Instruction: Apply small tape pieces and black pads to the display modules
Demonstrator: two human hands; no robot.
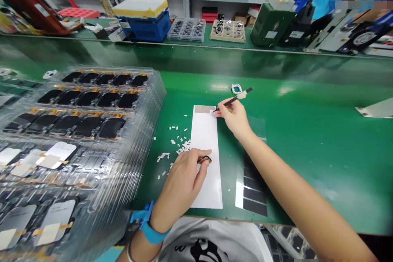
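Note:
My left hand [183, 174], with a blue band at the wrist, pinches a small dark screen module [205, 159] with a gold-coloured edge. It holds the module over a long white sheet [205, 135]. My right hand [236, 118] grips black tweezers [229, 102] with a whitish wrap near the upper end. Their tip touches or nearly touches the sheet's upper right corner, beside a greyish strip [203, 109]. Small white scraps [185, 145] lie scattered left of the sheet, partly hidden by my left hand. Under my right forearm is a clear sheet with dark rectangles [254, 190].
A tall stack of clear trays [153, 102] holding dark screens fills the left side. A small white-framed part [236, 89] lies beyond my right hand. Along the back shelf stand a blue box [144, 26], parts trays [186, 29] and a green machine [272, 24].

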